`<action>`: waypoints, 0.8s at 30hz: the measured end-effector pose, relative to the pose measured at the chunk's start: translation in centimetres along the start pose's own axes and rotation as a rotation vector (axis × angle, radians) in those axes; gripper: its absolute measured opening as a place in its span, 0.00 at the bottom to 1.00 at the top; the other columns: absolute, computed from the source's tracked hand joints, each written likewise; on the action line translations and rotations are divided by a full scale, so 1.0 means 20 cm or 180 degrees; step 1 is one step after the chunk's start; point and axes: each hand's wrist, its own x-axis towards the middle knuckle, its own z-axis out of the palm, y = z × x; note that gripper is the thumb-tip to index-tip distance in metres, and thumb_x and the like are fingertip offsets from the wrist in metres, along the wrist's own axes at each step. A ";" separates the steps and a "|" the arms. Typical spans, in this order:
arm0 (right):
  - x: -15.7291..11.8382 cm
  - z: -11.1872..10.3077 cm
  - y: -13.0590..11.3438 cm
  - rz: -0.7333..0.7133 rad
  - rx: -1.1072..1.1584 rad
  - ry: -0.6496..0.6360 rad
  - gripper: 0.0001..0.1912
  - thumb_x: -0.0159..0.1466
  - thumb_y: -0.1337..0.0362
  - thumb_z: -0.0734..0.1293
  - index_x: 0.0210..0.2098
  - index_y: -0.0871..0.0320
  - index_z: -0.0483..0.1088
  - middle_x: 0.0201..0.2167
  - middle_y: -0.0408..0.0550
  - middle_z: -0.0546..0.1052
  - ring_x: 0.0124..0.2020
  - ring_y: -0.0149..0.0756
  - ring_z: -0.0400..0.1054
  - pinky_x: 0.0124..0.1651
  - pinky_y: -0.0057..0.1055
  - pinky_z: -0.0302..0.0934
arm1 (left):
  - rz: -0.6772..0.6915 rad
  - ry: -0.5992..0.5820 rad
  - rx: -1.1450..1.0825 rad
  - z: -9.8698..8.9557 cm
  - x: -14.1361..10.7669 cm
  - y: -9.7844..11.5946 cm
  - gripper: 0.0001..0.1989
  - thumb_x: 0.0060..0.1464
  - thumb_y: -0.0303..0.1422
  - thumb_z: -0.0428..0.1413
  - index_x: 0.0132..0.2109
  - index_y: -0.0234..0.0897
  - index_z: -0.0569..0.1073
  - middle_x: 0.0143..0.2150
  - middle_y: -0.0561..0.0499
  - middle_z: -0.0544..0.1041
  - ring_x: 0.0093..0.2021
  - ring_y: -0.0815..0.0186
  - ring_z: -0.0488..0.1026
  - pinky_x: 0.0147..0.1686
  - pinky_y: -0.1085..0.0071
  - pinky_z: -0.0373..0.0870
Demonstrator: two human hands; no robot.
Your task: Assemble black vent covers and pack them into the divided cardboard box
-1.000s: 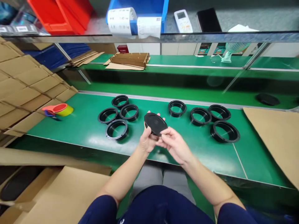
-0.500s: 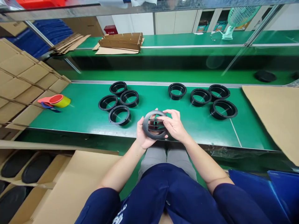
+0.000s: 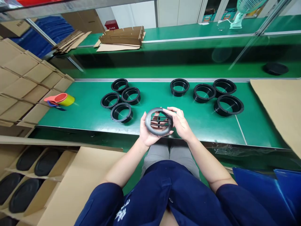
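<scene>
A round black air vent [image 3: 148,123] with thin slats across its opening is held up above the front edge of the green bench, its ring facing me. My left hand [image 3: 146,133] is closed around its left and lower side. On the upper right rim, my right hand [image 3: 180,123] grips with thumb and fingers. Some fingers show through the opening behind the slats. Several black rings lie on the bench to the left, the nearest being one ring [image 3: 121,113]. More stand to the right, among them a ring [image 3: 179,87] behind my right hand.
A red and yellow cup-like item [image 3: 62,99] lies at the bench's left end. Cardboard dividers [image 3: 25,78] rise beside it. At lower left, an open carton holds black round parts [image 3: 25,194]. A cardboard sheet [image 3: 277,103] covers the right end; blue sheets [image 3: 256,191] sit below.
The vent has turned slightly in my hands. My right fingers have moved from across its opening to the upper right rim. The view has shifted a little.
</scene>
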 end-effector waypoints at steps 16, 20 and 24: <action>-0.05 0.05 0.07 0.0045 -0.0944 -0.0683 0.49 0.63 0.41 0.68 0.76 0.45 0.43 0.71 0.58 0.52 0.70 0.61 0.50 0.66 0.62 0.57 | 0.2830 0.3051 0.3712 -0.23 -0.23 0.48 0.24 0.56 0.40 0.65 0.58 0.41 0.74 0.65 0.42 0.65 0.53 0.58 0.73 0.52 0.66 0.71; -0.07 0.05 0.12 0.0201 -0.1122 -0.0665 0.49 0.63 0.43 0.68 0.76 0.44 0.43 0.70 0.58 0.51 0.69 0.62 0.50 0.64 0.63 0.59 | 0.2129 0.3656 0.3637 -0.38 -0.30 0.70 0.27 0.53 0.25 0.61 0.60 0.32 0.70 0.64 0.35 0.67 0.36 0.67 0.76 0.33 0.71 0.73; -0.03 0.06 0.07 0.0127 -0.1244 -0.0759 0.49 0.63 0.42 0.69 0.76 0.44 0.44 0.70 0.59 0.50 0.68 0.62 0.50 0.63 0.62 0.60 | 0.1719 0.2895 0.3349 -0.40 -0.21 0.53 0.26 0.56 0.26 0.57 0.62 0.31 0.68 0.64 0.32 0.68 0.20 0.75 0.70 0.18 0.73 0.64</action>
